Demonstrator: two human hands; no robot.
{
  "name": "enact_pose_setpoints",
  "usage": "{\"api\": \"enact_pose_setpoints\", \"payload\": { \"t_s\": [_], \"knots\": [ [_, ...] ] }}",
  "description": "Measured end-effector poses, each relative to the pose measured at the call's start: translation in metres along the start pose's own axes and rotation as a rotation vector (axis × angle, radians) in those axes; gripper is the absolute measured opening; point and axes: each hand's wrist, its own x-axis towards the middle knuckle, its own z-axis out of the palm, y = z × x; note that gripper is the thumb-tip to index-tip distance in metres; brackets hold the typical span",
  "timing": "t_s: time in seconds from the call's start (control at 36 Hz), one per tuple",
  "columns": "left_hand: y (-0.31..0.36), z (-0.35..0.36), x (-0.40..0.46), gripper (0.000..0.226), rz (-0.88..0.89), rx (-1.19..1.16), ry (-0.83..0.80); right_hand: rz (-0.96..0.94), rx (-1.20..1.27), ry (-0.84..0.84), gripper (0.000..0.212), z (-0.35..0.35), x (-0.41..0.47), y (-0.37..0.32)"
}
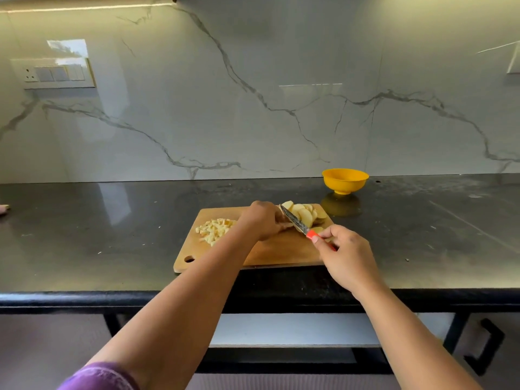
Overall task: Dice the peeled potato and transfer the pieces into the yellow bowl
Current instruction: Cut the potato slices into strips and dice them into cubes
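Head view, one rectangular wooden cutting board on dark table, pale potato slices at its far right, diced pile left, one round yellow bowl beyond, apart, left hand curled over slices, right hand pinching one red-handled knife.

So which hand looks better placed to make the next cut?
The right hand, probably. It already grips the knife by its red handle, blade lying across the potato slices on the board. The left hand is bent over the potato beside the blade, steadying it.
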Motion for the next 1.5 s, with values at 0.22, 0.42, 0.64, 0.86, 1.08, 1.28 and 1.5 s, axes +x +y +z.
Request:
{"api": "enact_pose_setpoints", "payload": {
  "t_s": [0.22,0.42,0.64,0.86,1.08,1.28,1.5],
  "knots": [
    [0.001,0.004,-0.017,0.025,0.157,0.222,0.201,0.031,0.049,-0.029,0.01,-0.002,0.0,-0.001],
    [-0.013,0.014,-0.044,0.024,0.385,0.116,0.362,0.243,0.425,0.036,0.013,-0.011,0.006,-0.001],
    [-0.038,0.018,-0.068,0.027,0.296,-0.266,0.634,0.038,-0.142,-0.063,0.009,-0.014,-0.002,-0.014],
    [-0.03,0.025,-0.079,0.013,0.252,-0.14,0.565,-0.237,-0.3,-0.023,0.016,-0.002,-0.018,-0.031],
    [-0.004,0.016,-0.076,0.058,0.058,-0.102,0.381,-0.175,-0.346,0.025,0.019,-0.007,-0.015,-0.027],
    [0.009,0.012,-0.049,0.05,0.016,-0.114,0.154,-0.184,-0.347,0.029,0.017,-0.009,-0.014,-0.025],
    [-0.012,0.002,-0.053,0.089,0.071,-0.391,0.073,-0.19,-0.367,0.042,0.031,-0.022,-0.012,-0.03]
  ]
}}
